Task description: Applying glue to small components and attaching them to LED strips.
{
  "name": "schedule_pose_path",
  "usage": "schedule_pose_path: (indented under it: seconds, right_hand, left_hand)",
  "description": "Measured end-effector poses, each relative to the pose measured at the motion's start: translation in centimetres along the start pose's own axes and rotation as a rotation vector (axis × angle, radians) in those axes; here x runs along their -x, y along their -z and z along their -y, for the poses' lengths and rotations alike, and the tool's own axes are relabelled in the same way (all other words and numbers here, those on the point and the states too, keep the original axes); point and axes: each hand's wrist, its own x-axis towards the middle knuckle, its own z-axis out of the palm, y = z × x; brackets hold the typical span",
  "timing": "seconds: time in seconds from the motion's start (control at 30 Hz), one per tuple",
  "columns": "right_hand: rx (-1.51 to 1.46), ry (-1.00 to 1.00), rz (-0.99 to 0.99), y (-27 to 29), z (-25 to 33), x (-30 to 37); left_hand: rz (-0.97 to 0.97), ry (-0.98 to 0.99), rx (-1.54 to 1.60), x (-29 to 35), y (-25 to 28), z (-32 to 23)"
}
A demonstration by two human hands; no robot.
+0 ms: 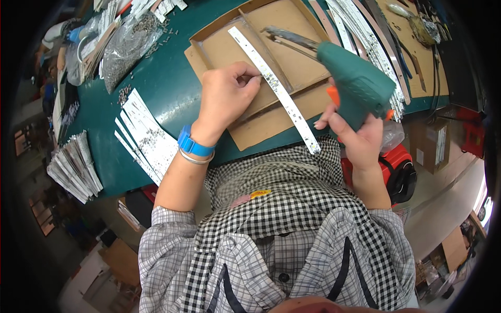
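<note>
Here, the left hand [229, 96] is closed, fingertips against the near side of a speckled white strip [284, 99]; whether it pinches, I cannot tell. The strip slants over the cardboard tray [297, 31] rightward past the counter's [162, 83] near edge. Farther off, the right hand [360, 135] grips a green glue gun [360, 78].

"How's the white LED strip [284, 97]?"
"Slanted across the cardboard tray [279, 21], dotted with small components [271, 79]."
"And the green soldering gun [357, 73]?"
"Raised beside it, orange trigger [333, 95], metal prongs [289, 36] pointing forward-left."
</note>
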Motion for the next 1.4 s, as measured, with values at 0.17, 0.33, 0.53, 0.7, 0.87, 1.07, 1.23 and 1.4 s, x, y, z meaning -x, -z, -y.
schedule_pose_path:
  seconds: [0.17,0.33,0.53,0.7,0.87,1.07,1.23,1.4]
  right_hand:
    - [0.116,0.017,-0.028,0.6,-1.7,0.3]
    - [0.198,-0.030,-0.082,-1.8,-2.8,-0.3]
    - [0.222,-0.009,-0.112,-0.6,-1.8,0.7]
    - [0.018,-0.085,0.004,1.9,1.9,2.2]
    - [0.113,-0.133,0.090,3.5,2.3,3.1]
    - [0.126,-0.135,0.074,3.0,2.2,3.0]
    - [0.125,-0.144,0.095,3.1,2.1,2.9]
    - [0.125,-0.165,0.103,3.1,2.3,2.9]
  left_hand:
    - [0.033,-0.022,0.014,0.0,0.0,-0.1]
    - [0.057,-0.072,0.067,0.2,0.1,0.0]
    - [-0.033,-0.165,0.073,0.4,-0.5,0.4]
    - [-0.052,-0.224,0.033,0.4,-0.4,0.5]
    - [-0.069,-0.241,0.029,0.4,-0.7,0.8]
    - [-0.089,-0.257,0.041,0.3,-0.8,0.9]
    - [-0.087,-0.253,0.013,0.3,-0.7,0.9]
    - [-0.084,-0.263,0.011,0.4,-0.6,0.9]
